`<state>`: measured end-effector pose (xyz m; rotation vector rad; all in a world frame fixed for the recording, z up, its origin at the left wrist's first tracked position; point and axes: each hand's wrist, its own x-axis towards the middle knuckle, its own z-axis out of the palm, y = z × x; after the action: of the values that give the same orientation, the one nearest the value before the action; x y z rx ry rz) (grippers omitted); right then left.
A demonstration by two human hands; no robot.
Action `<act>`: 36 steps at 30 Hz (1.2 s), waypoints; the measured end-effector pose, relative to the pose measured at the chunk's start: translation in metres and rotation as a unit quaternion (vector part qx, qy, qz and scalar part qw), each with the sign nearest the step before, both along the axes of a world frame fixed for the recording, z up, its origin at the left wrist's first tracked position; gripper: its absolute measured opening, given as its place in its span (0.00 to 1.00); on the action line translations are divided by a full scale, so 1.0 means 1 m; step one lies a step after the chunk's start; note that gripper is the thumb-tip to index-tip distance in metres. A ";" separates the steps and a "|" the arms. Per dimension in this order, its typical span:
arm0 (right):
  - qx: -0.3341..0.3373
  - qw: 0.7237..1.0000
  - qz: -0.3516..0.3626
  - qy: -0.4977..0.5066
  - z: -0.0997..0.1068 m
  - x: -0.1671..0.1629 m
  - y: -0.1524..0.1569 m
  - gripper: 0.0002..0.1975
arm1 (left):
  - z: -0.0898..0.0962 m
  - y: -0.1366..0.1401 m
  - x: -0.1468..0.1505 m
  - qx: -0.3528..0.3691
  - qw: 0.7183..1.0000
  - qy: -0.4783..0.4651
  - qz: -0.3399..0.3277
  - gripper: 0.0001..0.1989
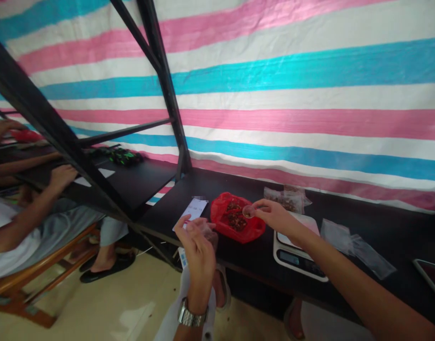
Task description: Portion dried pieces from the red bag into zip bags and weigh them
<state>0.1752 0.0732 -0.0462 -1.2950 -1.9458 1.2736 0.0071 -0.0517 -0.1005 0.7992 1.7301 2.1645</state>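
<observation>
Between the fingertips of my right hand [277, 216] is a small clear round cup [249, 212], closed in a pinch over the right side of a red plastic bag [253, 234]. The bag lies spread open, with small brown pieces [236, 220] inside. My left hand [198, 244] is raised at the table's front edge, left of the red bag, its fingers curled round a clear plastic bag [210, 235]. How full that clear bag is, I cannot make out. A white kitchen scale [303, 266] stands under my right forearm.
Filled clear bags [298, 199] lie behind the scale, flat clear bags [340, 237] to its right. A phone [430, 277] rests far right, a pale card [196, 208] left. A black frame post [167, 94] divides this table from another, where other people sit.
</observation>
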 end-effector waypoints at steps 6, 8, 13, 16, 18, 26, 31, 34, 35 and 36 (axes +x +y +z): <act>-0.011 0.997 0.035 0.073 0.021 0.008 -0.021 0.22 | 0.005 0.006 0.022 0.061 0.987 -0.030 -0.143 0.27; 0.006 0.994 0.043 0.096 0.022 0.007 -0.025 0.22 | 0.003 0.014 0.028 0.083 0.984 -0.018 -0.158 0.29; 0.130 0.987 0.047 0.088 0.029 0.001 -0.029 0.15 | -0.002 0.027 0.040 0.102 0.970 0.020 -0.221 0.33; 0.206 0.977 0.059 -0.024 0.042 -0.001 -0.035 0.09 | -0.006 0.029 0.045 0.106 0.965 0.033 -0.237 0.32; 0.247 0.963 0.072 -0.079 0.048 -0.001 -0.041 0.09 | -0.008 0.030 0.048 0.099 0.964 0.038 -0.244 0.30; 0.319 0.931 0.150 -0.096 0.031 0.010 -0.047 0.17 | 0.001 0.024 0.047 0.086 0.951 0.008 -0.298 0.29; 0.347 0.926 0.139 -0.050 0.021 0.015 -0.046 0.13 | 0.002 0.027 0.048 0.112 0.942 -0.016 -0.317 0.28; 0.353 0.927 0.127 -0.016 0.019 0.015 -0.046 0.11 | 0.002 0.034 0.050 0.131 0.928 -0.073 -0.340 0.29; 0.352 0.928 0.121 -0.001 0.018 0.015 -0.046 0.10 | 0.002 0.035 0.050 0.134 0.923 -0.095 -0.348 0.30; 0.350 0.930 0.113 0.015 0.017 0.014 -0.046 0.10 | 0.002 0.037 0.050 0.136 0.918 -0.117 -0.353 0.32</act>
<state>0.1893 0.0275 -0.0290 -0.6992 -2.2669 0.5657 0.0570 -0.0152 -0.0983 0.9886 0.8374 1.8894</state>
